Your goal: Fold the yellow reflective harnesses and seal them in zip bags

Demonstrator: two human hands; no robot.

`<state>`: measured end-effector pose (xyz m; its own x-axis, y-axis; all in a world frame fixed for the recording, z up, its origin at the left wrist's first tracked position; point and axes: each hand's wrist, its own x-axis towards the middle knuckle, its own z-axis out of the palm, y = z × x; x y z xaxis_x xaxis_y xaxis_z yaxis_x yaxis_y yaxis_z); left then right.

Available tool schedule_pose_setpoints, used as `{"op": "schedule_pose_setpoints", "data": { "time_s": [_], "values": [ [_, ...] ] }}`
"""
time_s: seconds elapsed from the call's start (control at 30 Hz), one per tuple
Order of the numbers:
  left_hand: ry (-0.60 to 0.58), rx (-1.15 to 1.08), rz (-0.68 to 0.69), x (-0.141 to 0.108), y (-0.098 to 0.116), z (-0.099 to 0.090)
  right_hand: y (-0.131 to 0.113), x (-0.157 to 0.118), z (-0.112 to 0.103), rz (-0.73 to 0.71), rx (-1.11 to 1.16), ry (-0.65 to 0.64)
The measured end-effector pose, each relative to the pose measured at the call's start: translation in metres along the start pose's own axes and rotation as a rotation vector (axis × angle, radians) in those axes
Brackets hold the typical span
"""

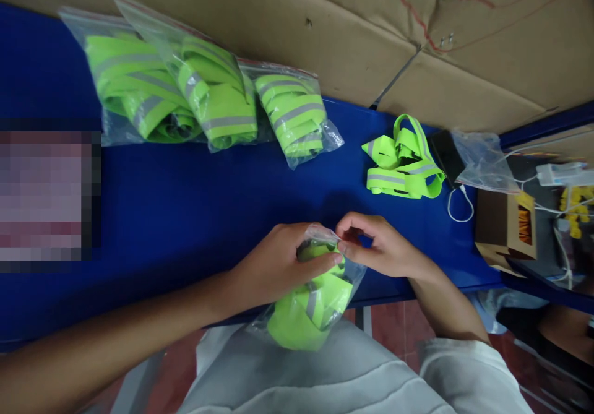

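Observation:
A clear plastic bag (310,315) with neon green strap and grey reflective stripes inside hangs at the table's front edge. My left hand (283,265) wraps round its upper left side, thumb across the front. At the bag's top right corner, my right hand (371,244) pinches the plastic between thumb and forefinger. Three filled bags lie along the back of the blue table (195,210): one at the left (139,89), one overlapping it (218,101) and one further right (294,117). A loose bundle of green strap (403,163) rests beyond my right hand.
Brown cardboard (325,36) lines the back. At the right are a black device (446,154), an empty plastic bag (482,160), a white cable (460,207) and an open carton (501,228). Part of another person (552,333) shows at lower right.

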<state>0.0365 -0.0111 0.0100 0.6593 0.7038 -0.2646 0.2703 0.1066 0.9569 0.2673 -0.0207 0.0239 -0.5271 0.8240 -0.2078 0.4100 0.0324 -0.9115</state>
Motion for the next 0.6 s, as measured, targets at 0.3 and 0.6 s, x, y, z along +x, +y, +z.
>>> {"op": "schedule_pose_setpoints", "data": {
  "time_s": [0.3, 0.6],
  "values": [
    [-0.056, 0.109, 0.019, -0.0020, -0.0025, 0.0047, 0.0003, -0.0005, 0.0100, -0.056, -0.057, 0.020],
    [-0.032, 0.173, 0.064, -0.0017, -0.0045, 0.0034, 0.0006, -0.0009, 0.0041, -0.115, -0.099, 0.005]
  ]
}}
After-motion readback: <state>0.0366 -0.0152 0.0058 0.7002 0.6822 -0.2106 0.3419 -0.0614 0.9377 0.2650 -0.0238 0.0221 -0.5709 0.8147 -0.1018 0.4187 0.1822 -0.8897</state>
